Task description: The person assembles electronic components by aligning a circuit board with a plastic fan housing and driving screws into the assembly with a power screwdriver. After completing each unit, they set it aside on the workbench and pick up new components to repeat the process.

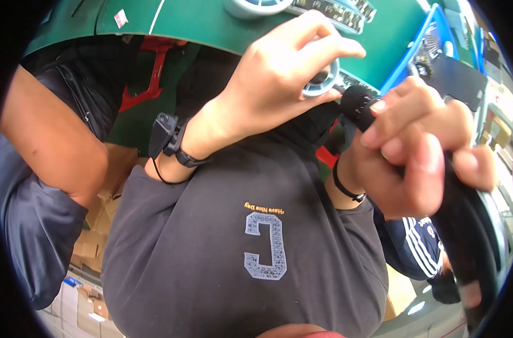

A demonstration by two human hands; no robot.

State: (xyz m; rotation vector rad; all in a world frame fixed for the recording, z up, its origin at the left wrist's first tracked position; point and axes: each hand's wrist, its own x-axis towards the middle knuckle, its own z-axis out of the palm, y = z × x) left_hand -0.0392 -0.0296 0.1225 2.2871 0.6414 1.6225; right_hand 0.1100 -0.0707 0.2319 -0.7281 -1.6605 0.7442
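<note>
My left hand (284,67) is raised near the edge of the green table, its thumb and fingers curled around a small round pale grey-blue plastic part (322,85). The part has a ring-shaped rim, and a darker inside shows through its opening. To the right, my right hand (417,143) grips a black cylindrical tool with a ribbed collar (358,105), which looks like an electric screwdriver. Its narrow front end points at the plastic part, close to my left fingertips; whether they touch I cannot tell. My right fingers hide most of the tool's body.
On the green table (200,25) stand a round grey container (258,7), a clear tray of small metal parts (341,16) and a blue bin (391,79) with metal pieces. Another person's bare arm (54,141) is close at left; a striped sleeve (422,248) shows at right.
</note>
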